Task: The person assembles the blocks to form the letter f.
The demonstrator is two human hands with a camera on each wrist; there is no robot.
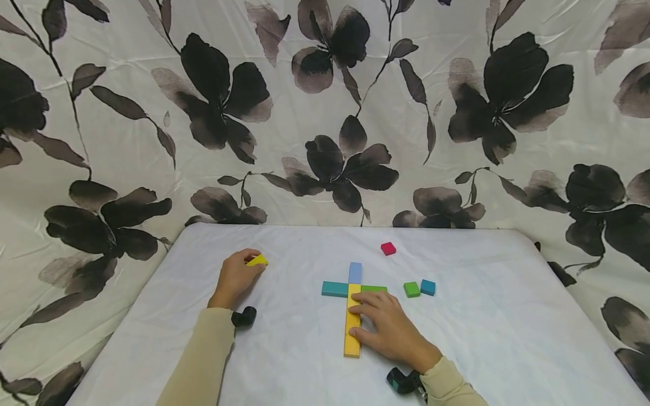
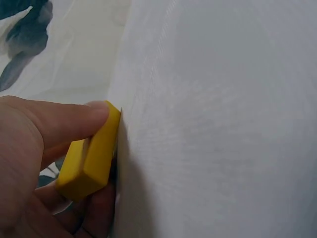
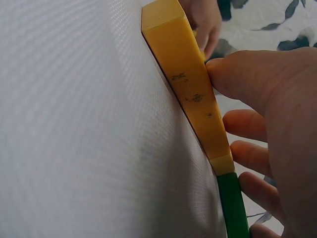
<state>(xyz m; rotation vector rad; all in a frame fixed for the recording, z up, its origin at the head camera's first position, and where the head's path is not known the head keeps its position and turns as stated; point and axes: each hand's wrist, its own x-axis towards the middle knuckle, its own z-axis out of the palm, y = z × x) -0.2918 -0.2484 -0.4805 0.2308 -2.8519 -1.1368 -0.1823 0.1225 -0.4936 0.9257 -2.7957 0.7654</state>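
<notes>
My left hand (image 1: 237,277) pinches a small yellow block (image 2: 94,153) between thumb and fingers at the left of the table; in the head view the block looks wedge-shaped. Fingertips of my right hand (image 1: 391,327) rest on a long yellow-orange block (image 1: 352,341) lying flat. Around its far end, other blocks form a cross: a light blue block (image 1: 355,273) beyond it, a teal block (image 1: 334,289) on the left and a green block (image 1: 374,288) on the right, partly behind my fingers. Dark marks show on the long block's side in the right wrist view.
To the right of the cross lie a small green block (image 1: 412,290) and a blue block (image 1: 428,287), close together. A red block (image 1: 388,248) lies farther back. The white-covered table (image 1: 508,338) meets a flower-patterned cloth (image 1: 345,163) at its far edge.
</notes>
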